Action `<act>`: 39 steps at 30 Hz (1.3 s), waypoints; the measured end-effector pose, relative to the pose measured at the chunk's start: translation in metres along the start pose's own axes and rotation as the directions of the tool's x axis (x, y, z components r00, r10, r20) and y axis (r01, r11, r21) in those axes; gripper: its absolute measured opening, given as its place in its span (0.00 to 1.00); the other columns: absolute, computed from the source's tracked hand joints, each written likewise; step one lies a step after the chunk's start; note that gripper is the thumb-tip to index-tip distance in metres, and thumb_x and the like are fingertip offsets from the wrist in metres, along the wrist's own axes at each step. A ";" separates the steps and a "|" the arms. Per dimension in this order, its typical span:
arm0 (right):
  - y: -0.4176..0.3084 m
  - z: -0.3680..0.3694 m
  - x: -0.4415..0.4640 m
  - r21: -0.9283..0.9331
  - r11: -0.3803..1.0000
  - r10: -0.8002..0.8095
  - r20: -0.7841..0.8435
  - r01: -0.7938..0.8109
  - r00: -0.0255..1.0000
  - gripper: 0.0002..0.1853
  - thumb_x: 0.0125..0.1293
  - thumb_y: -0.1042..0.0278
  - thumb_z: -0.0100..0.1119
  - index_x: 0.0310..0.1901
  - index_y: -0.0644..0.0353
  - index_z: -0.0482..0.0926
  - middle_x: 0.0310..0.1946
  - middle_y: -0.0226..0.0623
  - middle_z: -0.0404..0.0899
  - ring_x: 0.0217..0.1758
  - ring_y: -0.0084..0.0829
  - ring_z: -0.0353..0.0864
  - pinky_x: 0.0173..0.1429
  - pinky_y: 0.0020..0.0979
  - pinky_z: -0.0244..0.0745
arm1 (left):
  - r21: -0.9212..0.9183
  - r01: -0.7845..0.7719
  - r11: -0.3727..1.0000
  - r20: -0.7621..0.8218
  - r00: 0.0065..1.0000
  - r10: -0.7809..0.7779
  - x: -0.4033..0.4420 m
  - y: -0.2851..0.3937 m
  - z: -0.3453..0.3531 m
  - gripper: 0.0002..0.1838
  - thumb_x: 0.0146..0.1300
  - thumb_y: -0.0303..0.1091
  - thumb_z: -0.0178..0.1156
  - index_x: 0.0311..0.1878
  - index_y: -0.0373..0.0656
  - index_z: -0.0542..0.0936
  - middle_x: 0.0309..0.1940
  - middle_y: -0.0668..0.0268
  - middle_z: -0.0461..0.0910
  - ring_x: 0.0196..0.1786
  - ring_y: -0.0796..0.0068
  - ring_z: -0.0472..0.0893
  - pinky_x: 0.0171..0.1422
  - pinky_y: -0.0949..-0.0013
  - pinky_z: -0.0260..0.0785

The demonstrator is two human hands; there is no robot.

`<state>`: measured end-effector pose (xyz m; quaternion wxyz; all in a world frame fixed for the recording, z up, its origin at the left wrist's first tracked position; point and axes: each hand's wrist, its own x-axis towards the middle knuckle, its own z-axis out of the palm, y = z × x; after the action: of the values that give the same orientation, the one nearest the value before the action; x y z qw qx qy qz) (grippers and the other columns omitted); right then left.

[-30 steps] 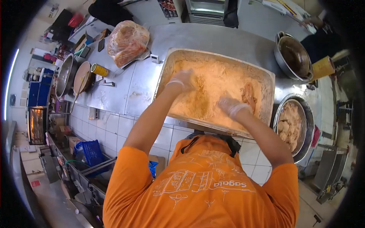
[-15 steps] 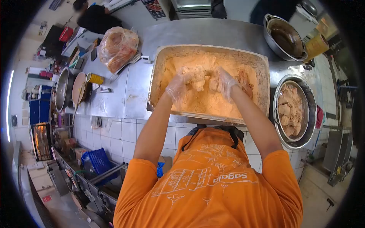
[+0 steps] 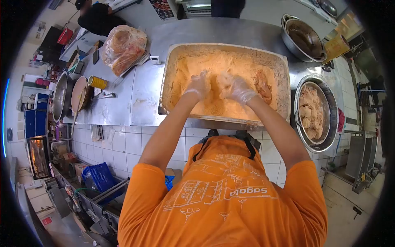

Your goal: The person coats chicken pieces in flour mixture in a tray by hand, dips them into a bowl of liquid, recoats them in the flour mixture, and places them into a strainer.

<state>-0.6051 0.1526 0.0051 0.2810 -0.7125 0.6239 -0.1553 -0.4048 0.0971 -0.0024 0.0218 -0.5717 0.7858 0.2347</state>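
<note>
A large metal tray [image 3: 165, 82] of orange-tinted flour stands on the steel table. My left hand [image 3: 199, 85], in a clear plastic glove, is over the flour left of the middle, its fingers apart and dusted. Just to the right, my gloved right hand [image 3: 237, 88] touches a flour-coated piece [image 3: 224, 79]; its fingers are partly blurred, so its hold is unclear. A reddish piece of meat [image 3: 263, 85] lies in the flour at the tray's right side. Beside the tray on the right, a metal bowl [image 3: 299, 123] holds pale raw pieces [image 3: 311, 113].
A plastic bag of meat [image 3: 124, 47] lies at the back left, near a small white device [image 3: 155, 60]. Further left are a yellow can [image 3: 97, 82] and pans [image 3: 61, 96]. A deep pot [image 3: 289, 41] stands back right. A person in black [image 3: 98, 19] is beyond the table.
Half a second ago both hands were raised around a clump of coated pieces. Now the clump is no longer between them, and my left hand is apart from it. The view has shifted slightly.
</note>
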 end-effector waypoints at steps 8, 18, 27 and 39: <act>0.048 -0.001 0.034 -0.028 0.984 0.176 0.020 -0.175 0.984 0.25 0.60 0.60 0.69 0.57 0.59 0.77 0.45 0.51 0.85 0.48 0.49 0.84 0.52 0.42 0.80 | 0.344 -0.404 0.848 0.370 0.888 0.273 -0.011 0.014 0.002 0.17 0.68 0.35 0.56 0.59 0.44 0.80 0.56 0.50 0.81 0.58 0.51 0.83 0.60 0.55 0.77; 0.098 0.010 0.020 0.380 0.914 0.037 -0.432 0.145 0.901 0.20 0.58 0.63 0.69 0.51 0.59 0.79 0.48 0.52 0.83 0.52 0.49 0.83 0.54 0.42 0.79 | 0.395 -0.438 0.807 0.027 0.884 0.467 0.021 -0.013 -0.008 0.17 0.70 0.33 0.49 0.54 0.36 0.82 0.42 0.47 0.85 0.50 0.48 0.84 0.53 0.52 0.78; 0.027 -0.029 -0.013 0.602 0.798 0.186 -0.178 -0.042 0.966 0.15 0.59 0.61 0.69 0.44 0.59 0.78 0.43 0.51 0.83 0.48 0.47 0.83 0.51 0.41 0.78 | 0.168 -0.248 0.954 -0.320 0.902 0.290 0.019 -0.026 -0.021 0.33 0.66 0.41 0.61 0.69 0.33 0.67 0.42 0.40 0.82 0.47 0.41 0.83 0.52 0.47 0.76; 0.020 -0.049 -0.017 0.061 0.988 0.151 -0.099 -0.145 0.984 0.17 0.57 0.65 0.69 0.49 0.57 0.82 0.40 0.44 0.85 0.45 0.43 0.85 0.48 0.39 0.81 | -0.021 -0.271 0.962 -0.214 0.942 0.260 0.021 0.019 -0.037 0.23 0.62 0.36 0.65 0.55 0.34 0.72 0.44 0.38 0.82 0.50 0.37 0.81 0.52 0.44 0.73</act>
<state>-0.6522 0.1580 0.0344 0.2781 -0.6474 0.6844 -0.1873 -0.4201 0.0682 0.0308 -0.1070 -0.4825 0.8474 0.1939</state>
